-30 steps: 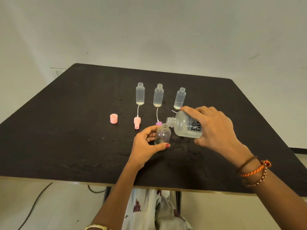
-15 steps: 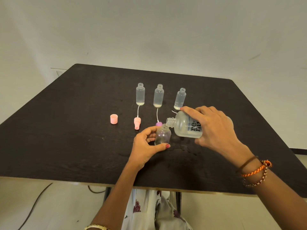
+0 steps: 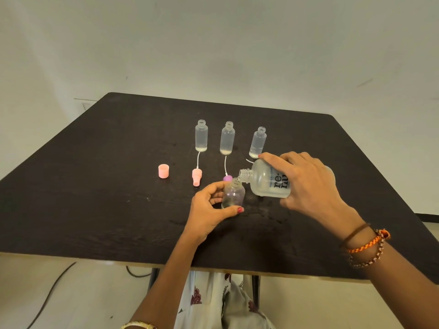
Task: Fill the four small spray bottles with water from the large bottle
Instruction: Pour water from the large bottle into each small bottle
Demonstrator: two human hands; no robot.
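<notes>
My right hand (image 3: 306, 184) grips the large frosted bottle (image 3: 268, 180), tipped on its side with its open neck just above the mouth of a small clear bottle (image 3: 233, 194). My left hand (image 3: 209, 208) holds that small bottle upright on the table between thumb and fingers. Three more small uncapped bottles (image 3: 201, 136) (image 3: 227, 138) (image 3: 257, 143) stand in a row behind, each showing a little liquid at the bottom.
On the dark table (image 3: 95, 186) lie a pink cap (image 3: 163, 171), a pink spray head with its tube (image 3: 197, 176) and a purple spray head (image 3: 227, 178) partly hidden behind the held bottle. A white wall rises behind; a cable runs on the floor at lower left.
Almost nothing has shifted; both hands keep their hold and the large bottle stays tipped over the small one.
</notes>
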